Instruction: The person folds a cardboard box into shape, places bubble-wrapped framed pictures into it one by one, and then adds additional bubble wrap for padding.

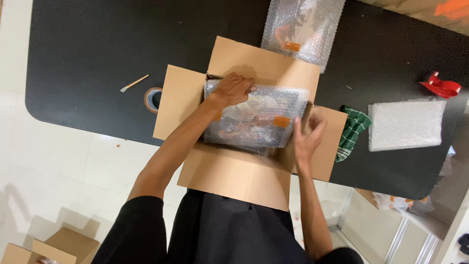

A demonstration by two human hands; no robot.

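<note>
An open cardboard box (234, 176) with its flaps spread sits at the near edge of a black table (97, 58). Inside lies a flat item wrapped in bubble wrap (259, 120), taped with orange tape. My left hand (233, 89) presses on the bundle's far left corner. My right hand (307, 137) grips the bundle's right end at the box wall, fingers curled over it.
A second bubble-wrapped bundle (303, 27) lies beyond the box. A tape roll (153, 99) and a small brush (134, 83) lie to the left. To the right are a green checked cloth (352, 131), a folded bubble wrap sheet (406, 124) and a red tape dispenser (441, 86). Another carton (53, 247) stands on the floor.
</note>
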